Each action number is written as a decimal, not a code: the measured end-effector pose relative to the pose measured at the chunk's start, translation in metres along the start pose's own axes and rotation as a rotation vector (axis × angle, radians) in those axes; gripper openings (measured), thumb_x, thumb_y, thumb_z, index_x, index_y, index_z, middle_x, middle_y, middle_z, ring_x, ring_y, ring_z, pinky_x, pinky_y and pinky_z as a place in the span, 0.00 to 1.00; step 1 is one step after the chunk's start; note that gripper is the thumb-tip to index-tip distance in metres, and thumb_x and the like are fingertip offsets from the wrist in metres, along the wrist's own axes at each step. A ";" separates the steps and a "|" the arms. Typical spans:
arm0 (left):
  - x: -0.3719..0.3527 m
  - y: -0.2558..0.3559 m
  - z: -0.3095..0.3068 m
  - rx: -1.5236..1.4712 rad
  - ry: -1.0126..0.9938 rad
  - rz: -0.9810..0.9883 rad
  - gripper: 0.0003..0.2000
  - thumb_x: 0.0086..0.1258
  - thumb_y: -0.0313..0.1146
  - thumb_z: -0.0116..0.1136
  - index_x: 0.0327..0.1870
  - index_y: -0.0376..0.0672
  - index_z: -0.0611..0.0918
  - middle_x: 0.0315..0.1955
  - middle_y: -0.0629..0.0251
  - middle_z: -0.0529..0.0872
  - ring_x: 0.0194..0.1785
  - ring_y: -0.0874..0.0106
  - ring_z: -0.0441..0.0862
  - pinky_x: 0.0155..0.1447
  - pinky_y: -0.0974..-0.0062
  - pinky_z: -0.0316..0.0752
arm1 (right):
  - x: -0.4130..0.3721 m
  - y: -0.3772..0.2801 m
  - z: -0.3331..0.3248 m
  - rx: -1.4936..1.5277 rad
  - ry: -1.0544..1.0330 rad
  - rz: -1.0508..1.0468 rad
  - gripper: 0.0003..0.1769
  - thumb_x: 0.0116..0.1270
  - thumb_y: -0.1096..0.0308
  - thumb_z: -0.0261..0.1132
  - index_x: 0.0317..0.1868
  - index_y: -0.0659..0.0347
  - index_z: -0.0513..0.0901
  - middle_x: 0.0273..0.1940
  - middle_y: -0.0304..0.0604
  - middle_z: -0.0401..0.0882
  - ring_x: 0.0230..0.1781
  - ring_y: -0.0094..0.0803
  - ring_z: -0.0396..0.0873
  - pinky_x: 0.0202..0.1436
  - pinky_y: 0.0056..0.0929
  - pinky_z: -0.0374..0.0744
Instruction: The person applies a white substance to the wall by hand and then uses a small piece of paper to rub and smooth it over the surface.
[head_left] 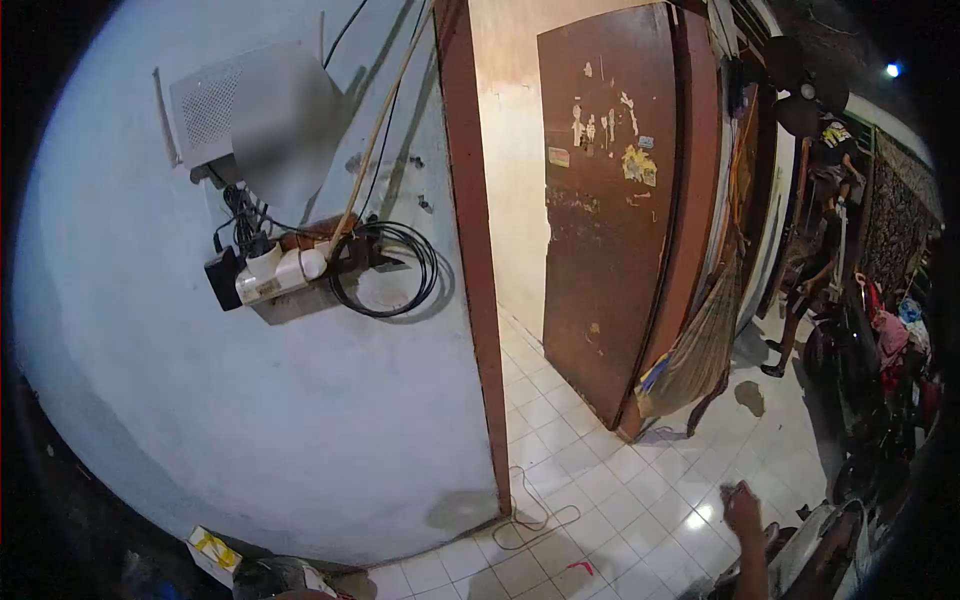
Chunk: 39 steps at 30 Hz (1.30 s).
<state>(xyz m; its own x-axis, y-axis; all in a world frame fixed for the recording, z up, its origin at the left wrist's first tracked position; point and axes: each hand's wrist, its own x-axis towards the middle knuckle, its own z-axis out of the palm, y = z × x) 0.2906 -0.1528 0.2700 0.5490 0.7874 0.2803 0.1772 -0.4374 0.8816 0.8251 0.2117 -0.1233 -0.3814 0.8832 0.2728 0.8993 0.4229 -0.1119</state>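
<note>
My right hand (pixel 741 508) reaches up from the bottom right, above the white tiled floor (pixel 640 545). Its fingers look curled together, and whatever they may hold is too small and dark to make out. To its right are a whitish, bag-like thing and dark shapes that I cannot name. My left hand is not in view. On the floor to the left of my right hand lie a small red object (pixel 581 568) and a loop of thin cord (pixel 545 520).
On the blue-white wall hang a router (pixel 215 105), a power strip (pixel 285 275) and a coiled black cable (pixel 385 270). A brown door (pixel 605 200) stands ajar. Beyond it hangs a cloth hammock (pixel 695 350). Another person (pixel 835 150) is at far right near piled clothes (pixel 890 340).
</note>
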 end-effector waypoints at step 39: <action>0.080 -0.193 -0.250 1.259 0.082 0.307 0.06 0.64 0.27 0.62 0.35 0.33 0.79 0.35 0.54 0.79 0.39 0.56 0.79 0.45 0.62 0.77 | 0.231 -0.620 -0.005 1.040 0.765 -0.150 0.17 0.70 0.71 0.61 0.59 0.56 0.81 0.44 0.55 0.77 0.43 0.47 0.82 0.39 0.41 0.82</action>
<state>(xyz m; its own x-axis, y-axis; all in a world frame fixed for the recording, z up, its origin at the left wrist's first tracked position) 0.0960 0.1030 0.2167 0.6604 0.5872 0.4681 0.7194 -0.6734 -0.1702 0.1801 0.1524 0.0141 0.0653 0.6210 0.7811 0.1403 0.7693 -0.6233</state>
